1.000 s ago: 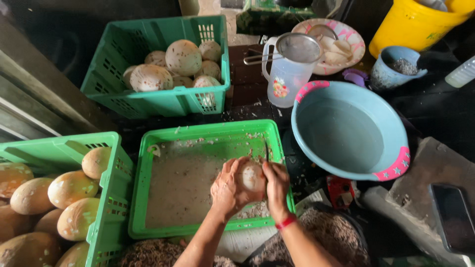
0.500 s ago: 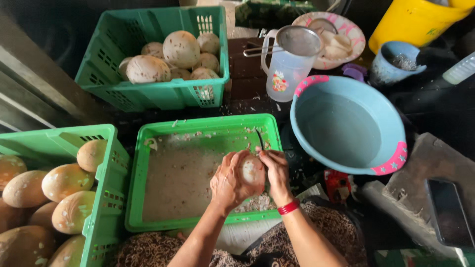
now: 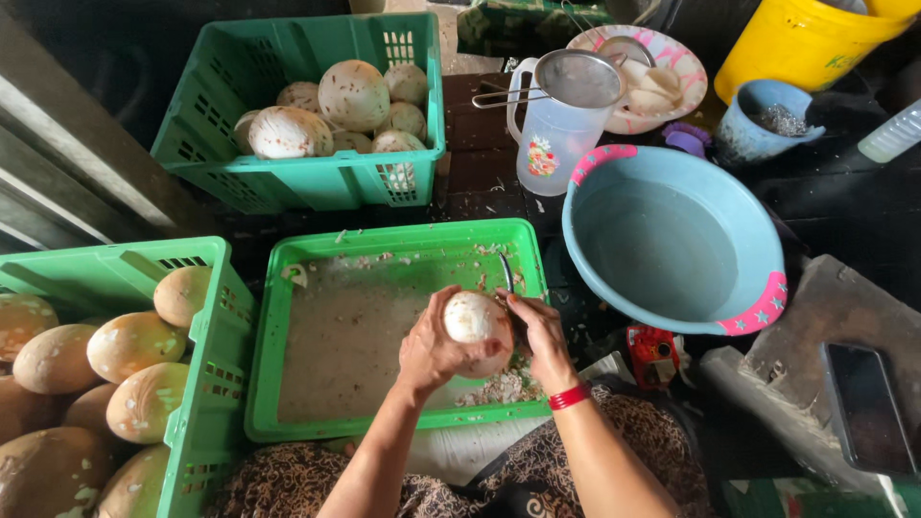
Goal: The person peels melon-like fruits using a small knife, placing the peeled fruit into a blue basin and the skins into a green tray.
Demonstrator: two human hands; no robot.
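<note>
Bare arms, a red wristband and a patterned brown garment.

From my head camera I see both of my forearms bare from elbow to fingers, with no sleeves, gloves or rings that I can make out. My left hand (image 3: 436,350) wears nothing at the wrist. My right hand (image 3: 537,336) has a thin red wristband (image 3: 569,396) fitting close around the wrist. Across my lap lies a dark brown garment (image 3: 307,475) printed all over with a fine, pale, swirling pattern.
</note>
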